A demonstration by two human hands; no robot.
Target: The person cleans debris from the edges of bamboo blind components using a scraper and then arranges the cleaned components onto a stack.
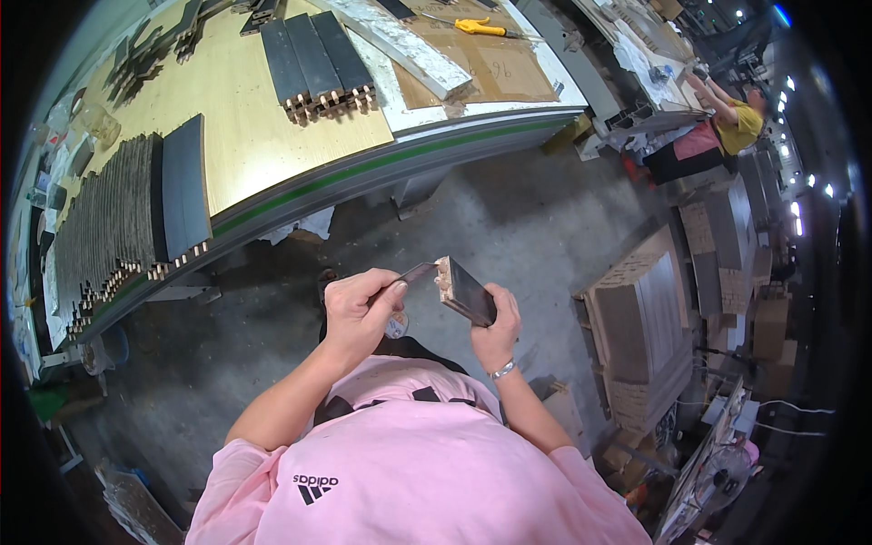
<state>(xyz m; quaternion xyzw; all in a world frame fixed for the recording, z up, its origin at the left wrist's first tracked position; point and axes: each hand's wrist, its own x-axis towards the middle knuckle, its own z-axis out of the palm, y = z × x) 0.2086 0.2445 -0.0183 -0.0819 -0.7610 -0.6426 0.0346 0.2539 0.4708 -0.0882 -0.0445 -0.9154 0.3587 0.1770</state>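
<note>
In front of my body, my left hand (361, 304) is closed on a thin, flat dark blade (419, 271), maybe a scraper or knife. The blade's tip reaches the near end of a short dark wooden board (467, 294); I cannot tell whether they touch. That end of the board is pale, rough wood with bumps or notches. My right hand (498, 329) grips the board from its right side, fingers wrapped round its lower edge. The board is tilted, held above the floor.
A workbench (272, 150) holds a long row of dark boards (113, 213) with dowel ends, more boards (318, 59), and a yellow-handled tool (480, 27) on cardboard. Stacked panels (640, 327) stand right on the concrete floor (545, 209). A person in yellow (740, 123) works farther off.
</note>
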